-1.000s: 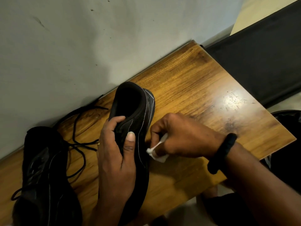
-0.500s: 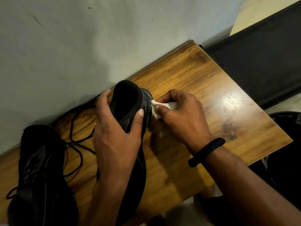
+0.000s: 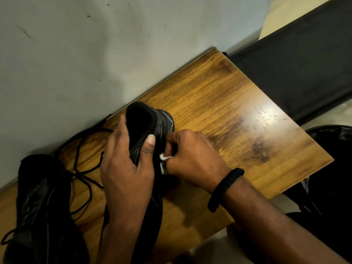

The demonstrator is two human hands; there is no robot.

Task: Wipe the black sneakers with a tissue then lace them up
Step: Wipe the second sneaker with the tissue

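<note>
Holding one black sneaker (image 3: 146, 126) over the tabletop (image 3: 238, 115), heel end toward the wall (image 3: 95, 54), toe toward the person. Can't tell if the sole touches the wood. Left grip (image 3: 125, 172) wraps the collar: thumb on the near side panel, fingers on the far side. Right grip (image 3: 192, 159) is clenched round a white tissue (image 3: 164, 158), pressed to the sneaker's right side just below the left thumb. Only small bits of tissue show between the fingers. Second sneaker (image 3: 43, 206) lies at the left end of the tabletop, apart from both grips. Loose black laces (image 3: 83, 168) sprawl between the two sneakers, reaching back to the wall. Black wristband (image 3: 225, 188) on the right wrist. Dark bag-like thing (image 3: 329, 153) sits past the tabletop's right edge; can't tell what it is.
</note>
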